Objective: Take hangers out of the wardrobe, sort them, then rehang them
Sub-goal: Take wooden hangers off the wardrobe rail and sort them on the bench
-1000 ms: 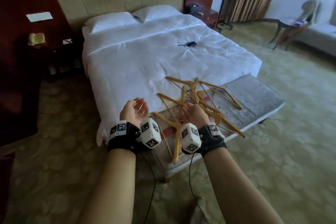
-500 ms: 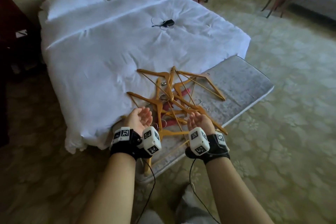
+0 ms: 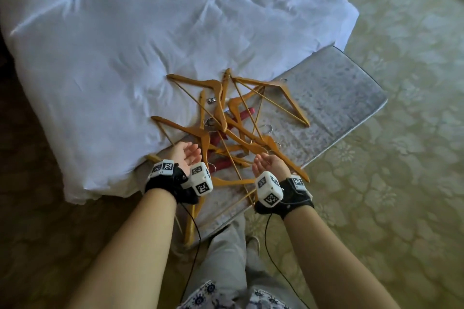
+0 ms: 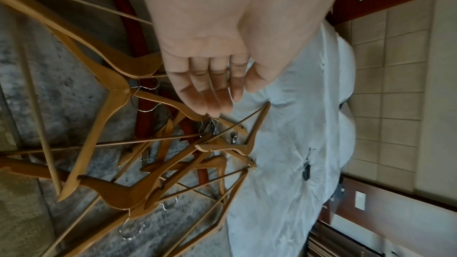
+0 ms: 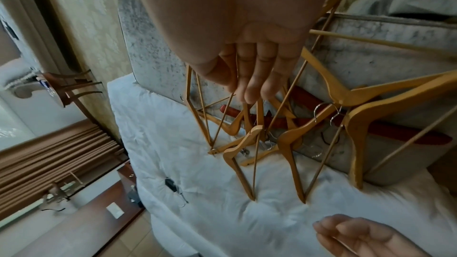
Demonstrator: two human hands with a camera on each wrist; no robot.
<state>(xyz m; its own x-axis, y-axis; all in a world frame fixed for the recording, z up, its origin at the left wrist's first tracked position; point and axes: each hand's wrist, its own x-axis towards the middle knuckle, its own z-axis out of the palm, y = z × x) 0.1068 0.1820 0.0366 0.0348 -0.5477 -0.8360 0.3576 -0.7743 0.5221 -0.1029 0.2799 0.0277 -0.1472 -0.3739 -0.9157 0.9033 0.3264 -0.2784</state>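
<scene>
Over the bench at the foot of the bed both my hands hover with nothing in them — my left hand palm up with fingers relaxed and apart, my right hand loosely cupped, thumb clear of the fingers. The hangers lie in a tangled heap on the bench's near end, a few spilling off its far edge onto the white cover. Most are pale wood; two or three red ones are buried underneath, flat on the bench.

Sorting comes next, I judge, and the heap is interlocked: metal hooks are caught through the triangles of neighbouring hangers. Yanking one would likely drag others off the bench's near edge, where one hanger already hangs over. Better to take the topmost first, gripping at the neck just below the hook, lift straight up and turn it until its crossbar slips free.

No common direction here. The hanger furthest along the bench runs lengthwise with it, hook toward the bench's far end. The hanger beside my left hand lies across the bench. Others cross at every angle between.
</scene>
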